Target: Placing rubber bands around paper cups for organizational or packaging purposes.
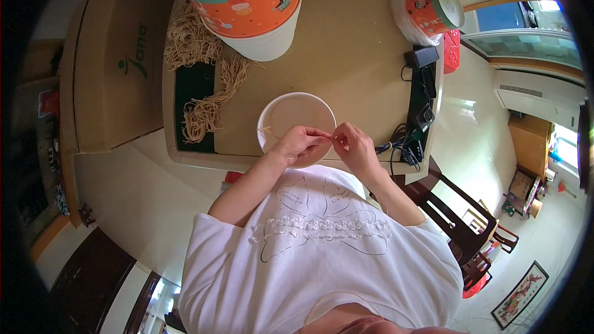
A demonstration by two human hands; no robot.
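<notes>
Pinching a thin pale strand point(330, 138) between them, the left hand point(301, 144) and the right hand point(351, 146) meet over the near edge of a shallow white bowl point(276, 109). The left hand has its fingertips pressed together on the strand's left end, with its knuckles curled over the bowl's near rim. The right hand nips the other end between thumb and forefinger, just beside the bowl on its right. The strand is short and taut, and its material is too fine to make out. A few similar pale bits point(267, 130) lie against the bowl's left inner wall.

The bowl sits near the front edge of a brown tabletop point(346, 43). To the left, a loose heap of tan stringy fibre point(207, 71) trails from the far left corner down toward the near side, partly over a dark mat point(193, 83). At the far side stands a large round tub point(244, 3) with an orange and teal band, and a smaller canister of the same colours point(433, 9) lies tilted on a clear plastic bag at the far right. Black adapters and cables point(421, 105) run along the right edge. A big cardboard box point(114, 62) stands on the floor to the left of the tabletop.
</notes>
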